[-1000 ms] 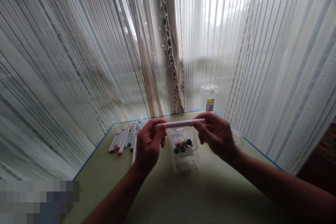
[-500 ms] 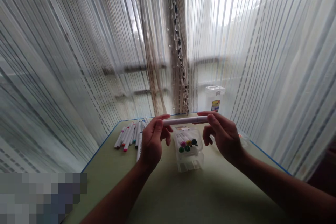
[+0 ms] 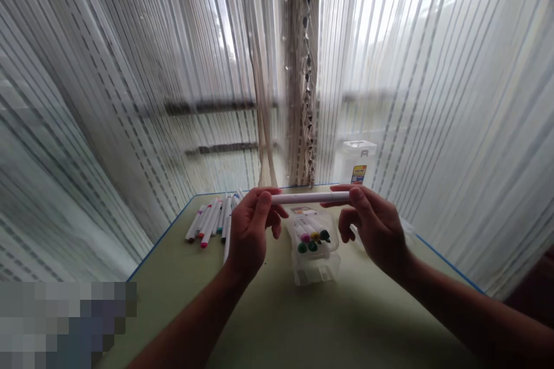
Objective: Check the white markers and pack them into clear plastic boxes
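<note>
A white marker (image 3: 309, 198) is held level above the table, one end in each hand. My left hand (image 3: 251, 230) pinches its left end between thumb and fingers. The right end is gripped by my right hand (image 3: 375, 223) in the same way, with the lower fingers curled in. Below and beyond the marker stands a clear plastic case (image 3: 315, 274) holding several markers with green, pink and yellow ends. Left of my left hand lies a pile of white markers (image 3: 212, 219) with coloured ends, partly hidden behind that hand.
A tall clear container (image 3: 358, 161) with a yellow label stands at the table's back right. Clear plastic (image 3: 407, 229) lies partly hidden behind my right hand. The green table (image 3: 277, 323) has a blue edge, and striped string curtains (image 3: 130, 69) hang behind it.
Both hands still hold the marker, and the hands have drawn slightly farther apart, the right one shifting a little right. The whole view has turned slightly.
</note>
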Demonstrator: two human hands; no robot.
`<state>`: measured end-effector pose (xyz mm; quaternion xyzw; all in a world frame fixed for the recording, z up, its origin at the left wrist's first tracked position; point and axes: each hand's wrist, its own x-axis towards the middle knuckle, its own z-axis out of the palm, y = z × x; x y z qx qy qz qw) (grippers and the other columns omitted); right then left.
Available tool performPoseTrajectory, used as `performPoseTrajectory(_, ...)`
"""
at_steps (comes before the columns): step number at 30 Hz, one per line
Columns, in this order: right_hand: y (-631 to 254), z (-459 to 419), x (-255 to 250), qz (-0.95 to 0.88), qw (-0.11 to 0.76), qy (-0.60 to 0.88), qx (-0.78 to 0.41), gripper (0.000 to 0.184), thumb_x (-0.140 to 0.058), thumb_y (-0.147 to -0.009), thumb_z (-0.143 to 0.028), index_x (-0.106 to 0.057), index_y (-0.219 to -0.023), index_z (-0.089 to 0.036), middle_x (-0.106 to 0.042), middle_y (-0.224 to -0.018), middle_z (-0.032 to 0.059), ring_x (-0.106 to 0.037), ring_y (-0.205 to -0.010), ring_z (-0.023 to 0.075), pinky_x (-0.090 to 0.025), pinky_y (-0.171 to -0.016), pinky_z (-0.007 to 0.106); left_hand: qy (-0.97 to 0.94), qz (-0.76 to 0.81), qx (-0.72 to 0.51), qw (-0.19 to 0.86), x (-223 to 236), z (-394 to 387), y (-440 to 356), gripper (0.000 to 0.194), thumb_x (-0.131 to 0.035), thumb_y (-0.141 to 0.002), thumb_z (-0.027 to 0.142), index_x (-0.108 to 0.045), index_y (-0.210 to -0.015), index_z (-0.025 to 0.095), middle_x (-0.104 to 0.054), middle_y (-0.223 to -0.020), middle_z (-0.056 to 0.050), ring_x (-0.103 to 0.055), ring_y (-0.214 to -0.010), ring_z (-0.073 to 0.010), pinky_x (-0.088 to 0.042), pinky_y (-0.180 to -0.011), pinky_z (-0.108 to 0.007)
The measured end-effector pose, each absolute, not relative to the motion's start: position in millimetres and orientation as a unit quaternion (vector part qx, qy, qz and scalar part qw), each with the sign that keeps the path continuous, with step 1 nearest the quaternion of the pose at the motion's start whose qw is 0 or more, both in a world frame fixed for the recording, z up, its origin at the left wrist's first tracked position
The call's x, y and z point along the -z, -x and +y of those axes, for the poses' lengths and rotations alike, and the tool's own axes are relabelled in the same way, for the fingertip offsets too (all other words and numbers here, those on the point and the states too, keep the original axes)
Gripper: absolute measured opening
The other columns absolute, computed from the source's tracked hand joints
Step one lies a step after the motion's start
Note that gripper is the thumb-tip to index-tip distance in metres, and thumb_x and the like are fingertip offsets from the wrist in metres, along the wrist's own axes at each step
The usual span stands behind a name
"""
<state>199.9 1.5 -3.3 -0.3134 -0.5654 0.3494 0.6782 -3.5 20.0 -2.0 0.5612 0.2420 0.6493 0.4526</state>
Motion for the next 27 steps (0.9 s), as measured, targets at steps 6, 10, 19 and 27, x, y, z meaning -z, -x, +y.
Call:
performPoseTrajectory(6, -201.9, 3.4, 3.9, -0.588, 0.675, 0.318, -0.313, 0.033, -0.067, -0.093, -0.049, -0.070, -0.098, -0.017, -0.079, -0.079, 0.0084, -0.053, -0.034, 0.0100, -0.039, -0.030, 0.023, -0.587, 0.263, -0.643, 0.416, 1.5, 21.9, 5.0, 0.032, -0.066, -0.093, 0.043, -0.068, -0.098, 0.011, -0.068, -0.066, -0.003, -0.049, -0.045, -0.0076, -0.041, -0.042, -0.020)
performPoseTrajectory(10, -202.0, 3.5, 4.5, -0.595, 0.674, 0.316, -0.304, 0.031, -0.069, -0.092, -0.048, -0.070, -0.096, -0.017, -0.079, -0.076, 0.0078, -0.053, -0.033, 0.0096, -0.040, -0.029, 0.023, -0.592, 0.268, -0.645, 0.403, 0.0, 22.0, 4.9, 0.030, -0.071, -0.090, 0.041, -0.068, -0.096, 0.012, -0.068, -0.064, -0.002, -0.048, -0.044, -0.0073, -0.040, -0.042, -0.020)
performPoseTrajectory(19, -200.8, 4.7, 5.9, -0.612, 0.664, 0.311, -0.296, 0.029, -0.078, -0.085, -0.045, -0.067, -0.086, -0.018, -0.072, -0.064, 0.0017, -0.055, -0.034, 0.0095, -0.043, -0.030, 0.020, -0.591, 0.281, -0.644, 0.396, 0.0, 21.6, 3.1, 0.030, -0.080, -0.082, 0.039, -0.067, -0.087, 0.013, -0.068, -0.064, -0.001, -0.050, -0.042, -0.0066, -0.040, -0.040, -0.019)
performPoseTrajectory(27, -199.6, 4.9, 5.2, -0.616, 0.666, 0.317, -0.278, 0.030, -0.075, -0.088, -0.045, -0.065, -0.083, -0.018, -0.070, -0.064, 0.0010, -0.055, -0.034, 0.0090, -0.042, -0.030, 0.019, -0.598, 0.275, -0.643, 0.391, 2.1, 22.6, 4.6, 0.031, -0.080, -0.083, 0.040, -0.069, -0.093, 0.013, -0.068, -0.066, -0.001, -0.050, -0.042, -0.0067, -0.041, -0.040, -0.018)
